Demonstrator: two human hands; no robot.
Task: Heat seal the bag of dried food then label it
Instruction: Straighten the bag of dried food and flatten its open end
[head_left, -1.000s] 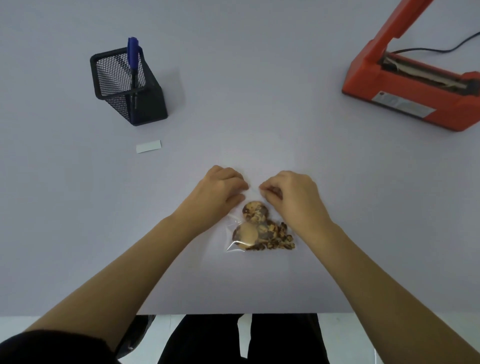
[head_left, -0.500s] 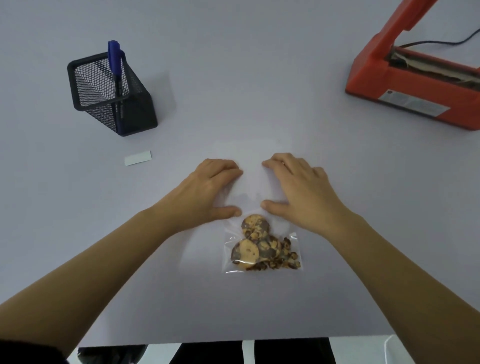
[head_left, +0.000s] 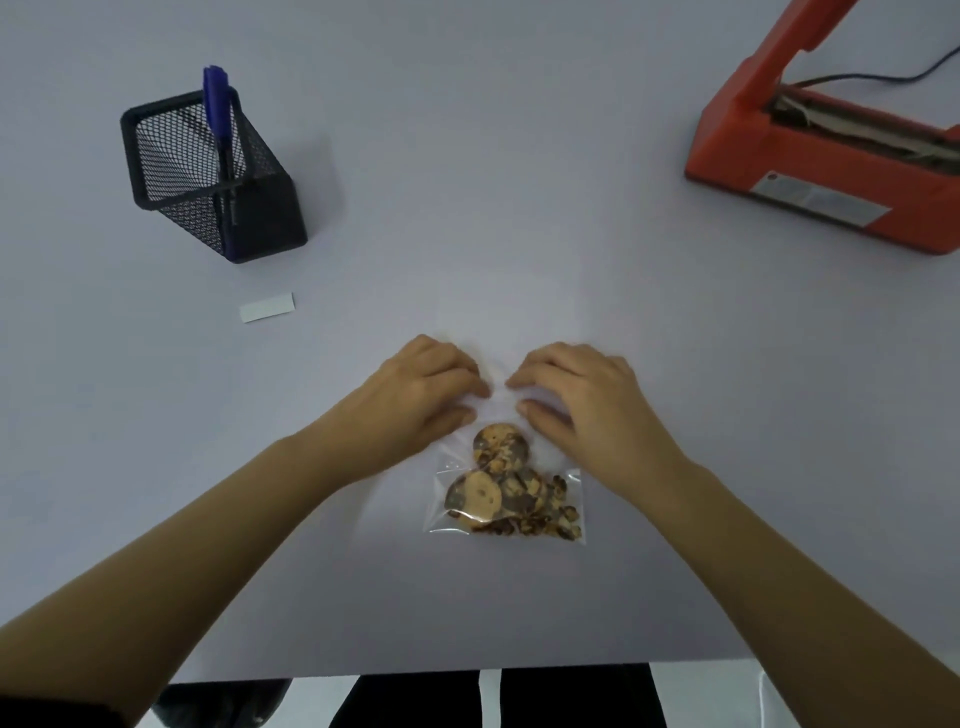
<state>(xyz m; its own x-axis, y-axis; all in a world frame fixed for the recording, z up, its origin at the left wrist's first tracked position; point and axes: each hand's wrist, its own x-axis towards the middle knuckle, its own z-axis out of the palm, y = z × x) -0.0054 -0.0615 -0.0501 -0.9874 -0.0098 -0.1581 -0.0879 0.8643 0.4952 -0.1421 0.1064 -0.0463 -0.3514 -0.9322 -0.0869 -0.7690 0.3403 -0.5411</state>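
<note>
A clear plastic bag (head_left: 506, 486) of brown dried food slices lies flat on the pale table (head_left: 467, 208), its filled end toward me. My left hand (head_left: 421, 397) and my right hand (head_left: 576, 400) rest on the bag's empty far end, fingers curled and pinching the plastic between them. A small white label (head_left: 267, 306) lies to the left. The orange heat sealer (head_left: 831, 150) sits at the far right with its arm raised. A blue marker (head_left: 218, 119) stands in a black mesh holder (head_left: 208, 176) at the far left.
The sealer's black cord (head_left: 898, 75) runs off the right edge. The table's near edge (head_left: 467, 670) is just in front of my body, with dark trousers below it.
My fingers, spread flat on the bag's far end half a second ago, have curled inward and drawn together on the plastic. The camera view shifted slightly.
</note>
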